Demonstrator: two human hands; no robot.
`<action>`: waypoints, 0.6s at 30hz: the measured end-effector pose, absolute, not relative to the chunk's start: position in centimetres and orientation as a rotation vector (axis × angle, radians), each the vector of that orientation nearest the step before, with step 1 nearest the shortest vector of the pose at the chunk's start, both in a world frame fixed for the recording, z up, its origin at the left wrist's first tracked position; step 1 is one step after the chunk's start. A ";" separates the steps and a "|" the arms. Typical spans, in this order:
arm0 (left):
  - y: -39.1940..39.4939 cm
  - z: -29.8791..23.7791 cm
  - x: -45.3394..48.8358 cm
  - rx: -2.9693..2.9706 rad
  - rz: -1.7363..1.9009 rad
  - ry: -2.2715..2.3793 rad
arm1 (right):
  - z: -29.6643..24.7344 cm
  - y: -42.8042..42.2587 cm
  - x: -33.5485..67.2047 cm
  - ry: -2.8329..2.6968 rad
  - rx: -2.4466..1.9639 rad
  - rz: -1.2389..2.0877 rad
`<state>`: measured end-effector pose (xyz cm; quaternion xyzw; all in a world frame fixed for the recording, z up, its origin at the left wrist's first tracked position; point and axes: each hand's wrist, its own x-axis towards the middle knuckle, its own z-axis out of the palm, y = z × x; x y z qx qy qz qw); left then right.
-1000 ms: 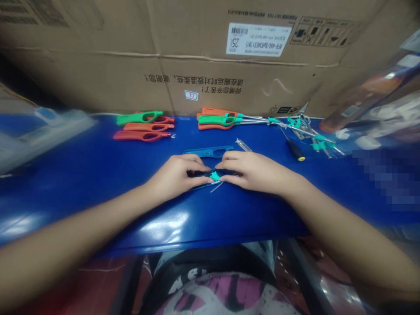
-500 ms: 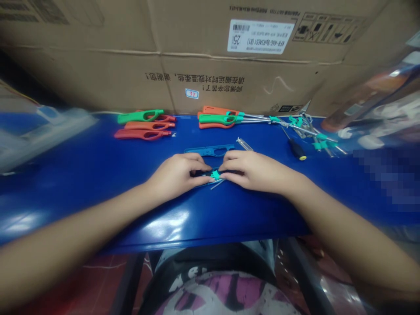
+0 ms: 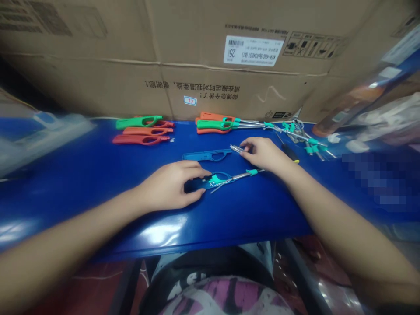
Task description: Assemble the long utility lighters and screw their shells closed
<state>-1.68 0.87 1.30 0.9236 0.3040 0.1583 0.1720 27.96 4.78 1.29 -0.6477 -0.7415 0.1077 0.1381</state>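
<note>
My left hand (image 3: 173, 183) grips a blue half casing of a stick lighter (image 3: 226, 176), thumb on the near side and fingers on the far side. In the casing lies a green trigger piece (image 3: 215, 179) with thin white wires. From its right end runs a metal rod (image 3: 242, 176) with a green collar (image 3: 252, 172), passing toward the right wrist. Up and to the right, my right hand (image 3: 262, 153) pinches a small silvery, see-through tube (image 3: 236, 149). Just beyond my left hand lies the other blue casing half (image 3: 206, 155), flat on the table.
Red, orange and green lighter handles (image 3: 141, 131) lie at the back left. Lighters with rods (image 3: 215, 124) rest at the back centre. Several metal rods with green collars (image 3: 311, 144) are heaped at right, near a screwdriver (image 3: 290, 153). A cardboard box (image 3: 131, 87) stands behind the blue table (image 3: 98, 183).
My right hand has left the casing, moved up and right, and taken hold of the silvery tube. My left hand stays on the casing. The rod and trigger piece are now more exposed.
</note>
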 end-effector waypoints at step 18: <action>-0.2 -0.2 0.5 1.820 1.002 0.855 | 1.5 -1.1 21.8 -2.100 -0.932 0.737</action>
